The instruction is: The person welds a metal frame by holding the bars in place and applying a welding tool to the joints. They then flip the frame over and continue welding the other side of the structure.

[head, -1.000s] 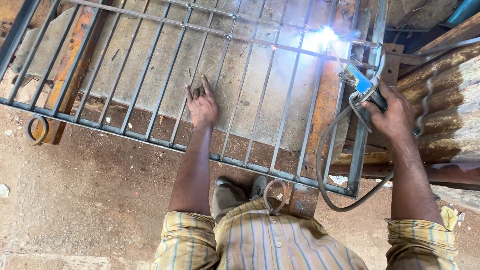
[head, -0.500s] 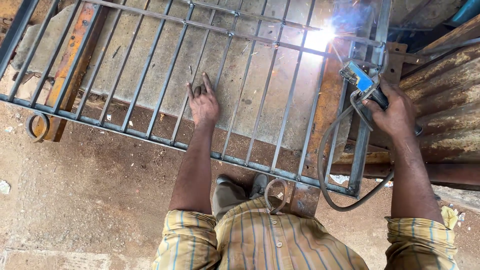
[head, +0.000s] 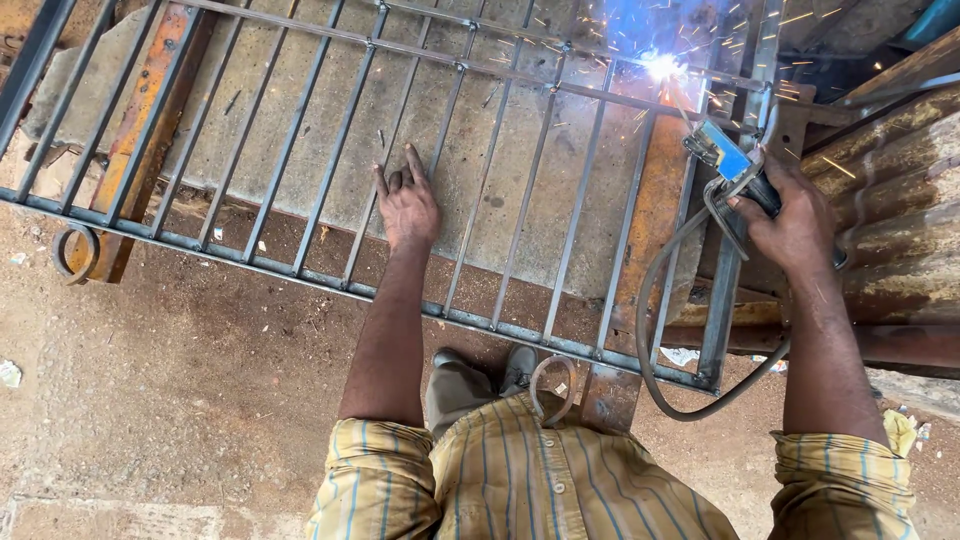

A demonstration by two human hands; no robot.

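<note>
Hands — left spread flat on barred steel grille, rt gripping blue-tipped welding holder, sparks

1 head-worn camera looks steeply down, near, over the metal grille; no second view.

Outdoor daylight. Packed brown dirt floor, grey concrete slab, rusty corrugated metal sheets at right.
</note>
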